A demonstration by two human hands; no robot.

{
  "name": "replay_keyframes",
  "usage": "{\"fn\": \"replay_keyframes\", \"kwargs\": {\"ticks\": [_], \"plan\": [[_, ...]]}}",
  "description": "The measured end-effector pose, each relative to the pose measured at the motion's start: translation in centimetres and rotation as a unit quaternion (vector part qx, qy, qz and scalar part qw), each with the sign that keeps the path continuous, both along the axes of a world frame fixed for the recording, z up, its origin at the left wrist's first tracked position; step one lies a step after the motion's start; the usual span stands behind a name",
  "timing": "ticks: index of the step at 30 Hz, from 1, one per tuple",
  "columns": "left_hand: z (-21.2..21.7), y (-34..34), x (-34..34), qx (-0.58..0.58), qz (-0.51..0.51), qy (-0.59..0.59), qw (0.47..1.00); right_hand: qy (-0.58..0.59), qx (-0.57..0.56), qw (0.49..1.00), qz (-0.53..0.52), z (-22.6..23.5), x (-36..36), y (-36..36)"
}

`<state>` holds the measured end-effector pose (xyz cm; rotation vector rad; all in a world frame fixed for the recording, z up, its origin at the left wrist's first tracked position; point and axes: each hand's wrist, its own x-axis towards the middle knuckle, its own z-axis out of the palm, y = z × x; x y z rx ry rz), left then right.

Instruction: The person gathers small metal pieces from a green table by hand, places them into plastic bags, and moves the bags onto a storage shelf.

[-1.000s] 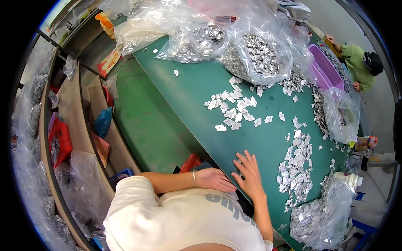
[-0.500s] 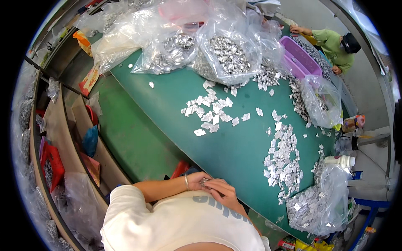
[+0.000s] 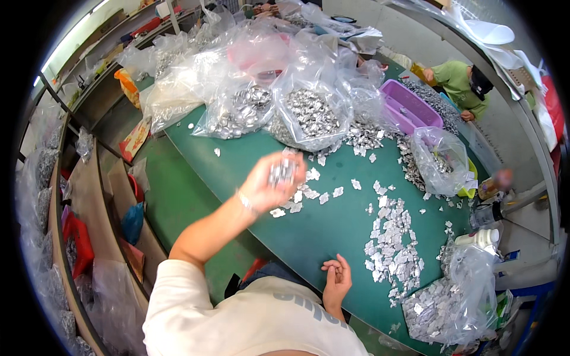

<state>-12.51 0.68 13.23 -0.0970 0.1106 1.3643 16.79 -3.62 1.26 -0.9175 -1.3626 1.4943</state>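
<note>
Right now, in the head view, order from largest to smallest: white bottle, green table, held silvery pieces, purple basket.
Green table
Purple basket
White bottle, held silvery pieces: too alike to rank

Floor: A worn green floor (image 3: 166, 172) is exposed between shelving and table.
Table: A broad green-topped table (image 3: 314, 237) is set diagonally across the room.
Left side: Brown shelf boards (image 3: 98, 202) are arranged in tiers.
Far corner: More shelving (image 3: 101, 95) is glimpsed.
Light: A white strip light (image 3: 100, 6) is caught at upper left.
Lower right: A blue frame (image 3: 534, 291) is partly shown.
</note>
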Motion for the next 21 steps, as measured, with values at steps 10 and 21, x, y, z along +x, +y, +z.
{"fn": "replay_keyframes", "kwargs": {"ticks": [10, 21], "plan": [[2.3, 13.6, -6.4, -0.148, 0.369, 0.457, 0.795, -0.074, 0.060, 0.991, -0.093, -0.8, 3.6, 0.3], [-5.8, 6.5, 12.9, 0.314, 0.030, 0.845, 0.431, -0.611, 0.169, 0.726, -0.268, -0.8, 11.9, 8.6]]}}
